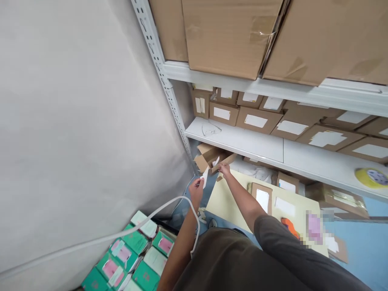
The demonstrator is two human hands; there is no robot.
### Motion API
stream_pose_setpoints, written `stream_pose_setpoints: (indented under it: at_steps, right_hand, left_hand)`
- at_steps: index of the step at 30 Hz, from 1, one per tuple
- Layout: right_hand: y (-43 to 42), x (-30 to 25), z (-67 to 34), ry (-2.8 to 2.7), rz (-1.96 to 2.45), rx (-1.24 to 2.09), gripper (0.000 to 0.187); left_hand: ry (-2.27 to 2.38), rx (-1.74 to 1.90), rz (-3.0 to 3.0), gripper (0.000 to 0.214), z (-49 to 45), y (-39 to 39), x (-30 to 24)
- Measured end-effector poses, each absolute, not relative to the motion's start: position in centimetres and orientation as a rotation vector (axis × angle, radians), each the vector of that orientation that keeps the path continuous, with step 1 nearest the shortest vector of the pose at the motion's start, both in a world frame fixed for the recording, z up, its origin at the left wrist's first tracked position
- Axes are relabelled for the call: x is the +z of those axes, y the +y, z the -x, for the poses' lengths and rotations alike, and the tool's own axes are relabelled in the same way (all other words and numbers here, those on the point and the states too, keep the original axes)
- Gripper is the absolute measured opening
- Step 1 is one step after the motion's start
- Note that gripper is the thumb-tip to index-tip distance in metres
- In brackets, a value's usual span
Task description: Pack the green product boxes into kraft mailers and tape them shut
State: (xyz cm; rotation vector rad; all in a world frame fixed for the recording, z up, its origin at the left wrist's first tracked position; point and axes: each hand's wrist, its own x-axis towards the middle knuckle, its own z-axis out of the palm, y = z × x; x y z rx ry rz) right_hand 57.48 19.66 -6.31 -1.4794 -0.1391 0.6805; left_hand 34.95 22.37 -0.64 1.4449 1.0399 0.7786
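My left hand point(197, 189) is closed on a white slip of paper point(205, 177), which points up toward an open cardboard box point(201, 163). That box lies below the lower shelf with its flaps spread, and another white piece point(216, 161) shows at its opening. At the box's right flap is my right hand point(224, 169), its fingers bent together. Whether it grips the flap or something small is too fine to make out. Just under this hand stands the corner of a pale yellow table point(230, 198).
On the table lie a small labelled carton point(261, 197), a white sheet point(285, 206) and an orange object point(290, 227). Shelves point(242, 141) hold several labelled cartons and a yellow tape roll point(372, 178). Green boxes point(145, 277) are stacked lower left. A white cable point(121, 233) crosses my left arm.
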Motion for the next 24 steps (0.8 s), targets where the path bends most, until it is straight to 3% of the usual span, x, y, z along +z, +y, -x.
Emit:
stream_pose_setpoints:
  at_steps: [6,10,13,18,24]
  right_hand:
    - [8.6,-5.9,-53.7,-0.13,1.384,0.89,0.048]
    - [1.6,-4.7,-52.3,-0.076,1.368,0.829,0.054]
    - [-2.4,-4.4,-52.9,0.037,1.44,0.63,0.049]
    - [-8.7,-4.8,-54.8,0.23,1.431,0.389,0.043]
    - [-13.9,-6.1,-55.8,0.294,1.356,0.487,0.045]
  left_hand:
    - [0.838,0.639,-1.622,0.036,-39.2,20.0,-2.5]
    - [0.586,0.482,-1.882,0.034,-43.5,14.8,-3.2]
    - [0.512,0.413,-2.071,0.048,-46.3,10.2,-3.2]
    - [0.493,0.268,-1.975,0.096,-49.5,4.6,-3.8]
    - [0.598,0.044,-1.517,0.06,-51.3,1.2,-6.3]
